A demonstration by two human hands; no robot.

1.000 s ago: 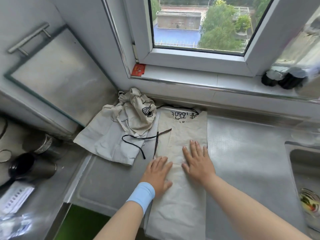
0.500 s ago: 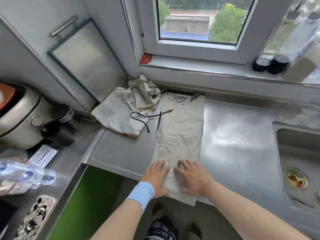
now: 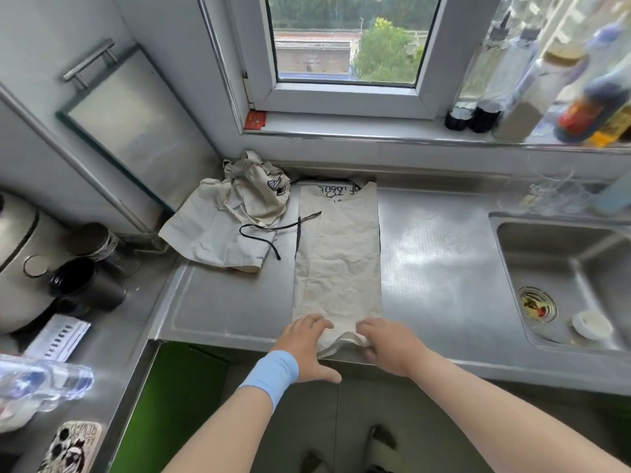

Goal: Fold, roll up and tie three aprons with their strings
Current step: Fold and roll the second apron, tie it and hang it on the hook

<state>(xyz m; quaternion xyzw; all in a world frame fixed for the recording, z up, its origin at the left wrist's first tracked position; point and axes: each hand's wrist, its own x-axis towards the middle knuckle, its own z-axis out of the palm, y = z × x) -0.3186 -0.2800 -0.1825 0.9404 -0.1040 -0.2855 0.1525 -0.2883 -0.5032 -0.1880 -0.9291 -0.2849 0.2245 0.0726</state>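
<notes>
A beige apron [image 3: 339, 257] lies folded into a long narrow strip on the steel counter [image 3: 440, 268], black writing at its far end. Its near end is bunched up at the counter's front edge. My left hand [image 3: 307, 343], with a blue wristband, and my right hand [image 3: 387, 341] grip that bunched end from either side. A black apron string [image 3: 269, 233] trails off the strip's left edge. To the left, more beige aprons [image 3: 232, 223] lie in a crumpled heap against the wall.
A sink [image 3: 560, 278] with a small white lid in it lies at the right. Bottles [image 3: 532, 83] line the window sill. Left of the counter stand a black mug [image 3: 85, 285], a rice cooker [image 3: 17, 261], a water bottle [image 3: 41, 384] and a phone [image 3: 71, 448].
Both hands slid down the folded apron from its middle to its near end. That end, which hung over the counter edge, is now gathered up between them.
</notes>
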